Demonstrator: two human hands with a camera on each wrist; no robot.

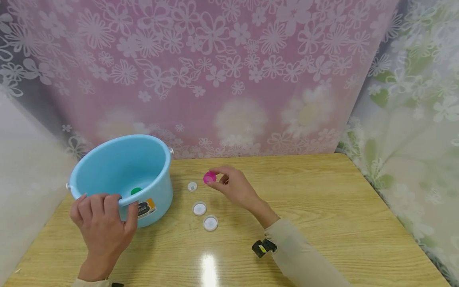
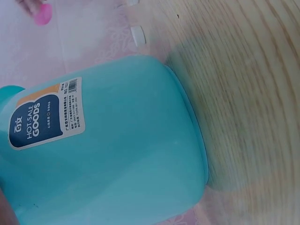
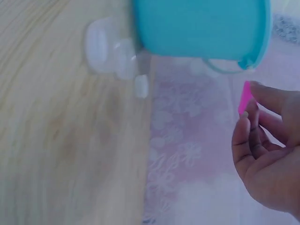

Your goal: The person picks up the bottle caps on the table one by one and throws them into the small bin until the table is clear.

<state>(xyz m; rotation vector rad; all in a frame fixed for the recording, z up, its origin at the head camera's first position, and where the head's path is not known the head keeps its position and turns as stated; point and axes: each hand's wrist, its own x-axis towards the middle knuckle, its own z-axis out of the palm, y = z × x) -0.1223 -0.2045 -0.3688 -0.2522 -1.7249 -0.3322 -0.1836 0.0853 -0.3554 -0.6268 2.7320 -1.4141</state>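
A light blue plastic bucket [image 1: 159,195] with a printed label [image 2: 47,117] stands at the left of the table. My left hand [image 1: 104,223] grips its near rim, fingers over the edge and thumb outside. Inside, on the bottom, lies a green round piece [image 1: 136,191], partly hidden by the rim. Between thumb and fingertips my right hand [image 1: 234,187] pinches a bright pink round disc [image 1: 209,177], held up to the right of the bucket. Edge-on in the right wrist view, the pink disc [image 3: 244,98] looks thin.
Beside the bucket, three small round clear containers with white faces lie in a row: a small one [image 1: 192,186], a middle one [image 1: 199,208] and a near one [image 1: 210,223]. A pink flowered curtain [image 1: 236,99] hangs behind the wooden table [image 1: 322,199].
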